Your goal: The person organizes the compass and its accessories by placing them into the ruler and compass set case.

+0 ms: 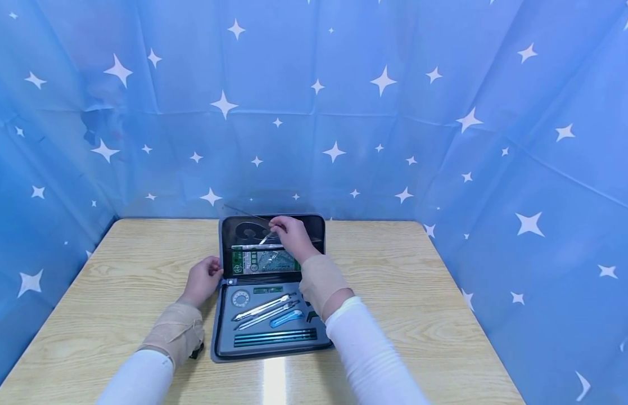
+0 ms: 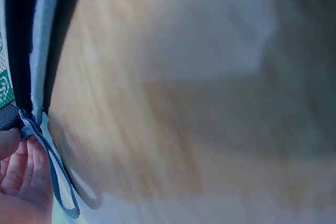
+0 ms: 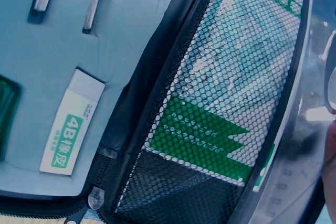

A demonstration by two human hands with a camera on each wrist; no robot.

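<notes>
A dark zip case (image 1: pixel 222 337) of drawing tools lies unfolded on the table, its lid raised at the back. At the lid, my right hand (image 1: pixel 292 236) pinches the upper edge of a clear plastic drawing template (image 3: pixel 286 182), which has curved cutouts and faint printed marks. The template stands behind the mesh pocket's edge. My left hand (image 1: pixel 201 279) is at the case's left side by the hinge; in the left wrist view its thumb and fingers pinch the base of a strap loop (image 2: pixel 56 177). My right wrist covers part of the tray's right side.
Inside the mesh pocket (image 3: pixel 210 77) is a green-and-white packet. The grey tray holds a white eraser (image 3: pixel 72 121), two silver compasses (image 1: pixel 263 309), a blue utility knife (image 1: pixel 287 319), several pencils (image 1: pixel 275 337) and a round dial (image 1: pixel 240 298). A starry blue curtain (image 1: pixel 314 140) surrounds the wooden table (image 1: pixel 394 270).
</notes>
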